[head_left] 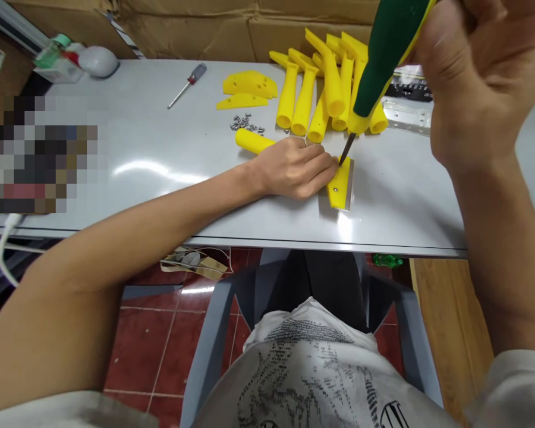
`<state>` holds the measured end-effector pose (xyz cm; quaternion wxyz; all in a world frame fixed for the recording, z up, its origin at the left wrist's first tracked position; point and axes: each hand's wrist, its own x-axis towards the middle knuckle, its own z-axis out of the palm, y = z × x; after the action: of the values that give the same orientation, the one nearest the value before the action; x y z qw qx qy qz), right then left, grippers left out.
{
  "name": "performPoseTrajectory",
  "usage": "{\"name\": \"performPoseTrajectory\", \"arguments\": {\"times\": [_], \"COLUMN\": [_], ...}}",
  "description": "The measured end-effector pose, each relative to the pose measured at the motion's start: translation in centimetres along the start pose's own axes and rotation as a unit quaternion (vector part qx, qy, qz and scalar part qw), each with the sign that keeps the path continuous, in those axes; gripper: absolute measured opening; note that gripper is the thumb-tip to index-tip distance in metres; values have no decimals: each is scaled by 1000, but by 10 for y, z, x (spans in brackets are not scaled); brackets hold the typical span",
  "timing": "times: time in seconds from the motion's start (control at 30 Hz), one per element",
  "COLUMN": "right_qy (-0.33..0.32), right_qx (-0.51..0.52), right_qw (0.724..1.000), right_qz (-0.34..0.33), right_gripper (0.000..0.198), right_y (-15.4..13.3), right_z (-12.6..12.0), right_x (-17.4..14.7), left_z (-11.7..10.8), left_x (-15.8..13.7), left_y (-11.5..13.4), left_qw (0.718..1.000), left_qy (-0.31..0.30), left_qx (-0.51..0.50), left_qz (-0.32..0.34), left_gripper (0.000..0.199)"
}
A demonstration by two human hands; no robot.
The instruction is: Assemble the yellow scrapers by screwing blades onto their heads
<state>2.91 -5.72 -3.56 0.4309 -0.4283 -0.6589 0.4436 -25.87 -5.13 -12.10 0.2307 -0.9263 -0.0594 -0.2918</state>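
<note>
Standing close by, I see the left hand [296, 167] curled over the middle of a yellow scraper [337, 198] lying on the surface [182, 148]. Its handle end pokes out on the left of that grip, and its flat head shows just to the right of the fingers, with a thin blade [350, 181] along the far right edge. One screw [336, 189] sits in the head.

The right hand [466, 74] is raised above, its grip closed around a green and yellow power screwdriver [383, 56] tilted down to the left. The dark bit [348, 150] meets the scraper's head right beside the left fingertips.

The surface is pale and glossy, with streaks of light on it. Behind the left hand lie a cluster of yellow handles [301, 98], a couple of flat yellow pieces [249, 84] and a small heap of loose metal parts [245, 123]. A small screwdriver [188, 85] rests well apart to the left, and a white rounded object [98, 61] sits near the back corner. Cardboard [205, 32] stands along the back edge.

Below, the person sits in a grey-blue chair [205, 351] on red floor tiles [147, 339], wearing a white printed shirt [307, 368]. A wooden board [450, 333] is at the right, a green bottle [387, 260] near it.
</note>
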Motion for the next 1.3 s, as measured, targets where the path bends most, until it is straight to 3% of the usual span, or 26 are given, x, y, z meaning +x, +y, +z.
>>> {"name": "performPoseTrajectory", "arguments": {"times": [0.1, 0.23, 0.33, 0.4, 0.53, 0.63, 0.7, 0.77, 0.87, 0.9, 0.97, 1.07, 1.2, 1.3], "right_qy": [12, 65, 109, 117, 105, 162, 162, 133, 61, 35, 19, 88, 180, 85], "right_qx": [-25, -57, -108, -102, -49, -73, -68, -35, 14, 23, 34, 6, -53, -52], "right_qw": [999, 974, 954, 952, 959, 950, 950, 961, 971, 972, 972, 974, 948, 968], "right_qz": [-31, -208, -256, -264, -258, -258, -257, -242, -230, -233, -232, -208, -258, -230], "right_gripper": [57, 45, 31, 33, 57, 53, 40, 24, 16, 18, 42, 60, 41, 54], "right_y": [-17, -26, -23, -22, -22, -19, -18, -20, -29, -31, -32, -24, -14, -19], "right_z": [2, 4, 6, 7, 5, 1, 1, 3, 8, 10, 14, 13, 7, 8], "right_x": [-14, -24, -25, -25, -24, -24, -25, -27, -30, -30, -30, -27, -26, -31], "left_z": [-1, -6, -9, -10, -11, -11, -10, -8, -6, -5, -5, -7, -10, -12], "left_x": [1, 4, 5, 6, 8, 8, 6, 4, 1, 1, 1, 4, 8, 8], "left_y": [1, 2, 4, 4, 6, 6, 5, 5, 3, 3, 3, 3, 5, 6], "left_qw": [1000, 999, 1000, 999, 991, 994, 996, 996, 996, 996, 994, 992, 989, 995], "left_qy": [15, 20, 10, -28, -80, -56, -60, -74, -86, -88, -95, -111, -81, -59], "left_qx": [-13, 23, 15, 30, 97, 84, 62, 41, 33, 36, 47, 67, 108, 77], "left_qz": [-13, 27, 22, 22, 43, 37, 22, 4, 0, 3, 6, 9, 53, 29], "left_gripper": [33, 31, 31, 36, 43, 43, 41, 40, 40, 41, 43, 46, 45, 43]}}
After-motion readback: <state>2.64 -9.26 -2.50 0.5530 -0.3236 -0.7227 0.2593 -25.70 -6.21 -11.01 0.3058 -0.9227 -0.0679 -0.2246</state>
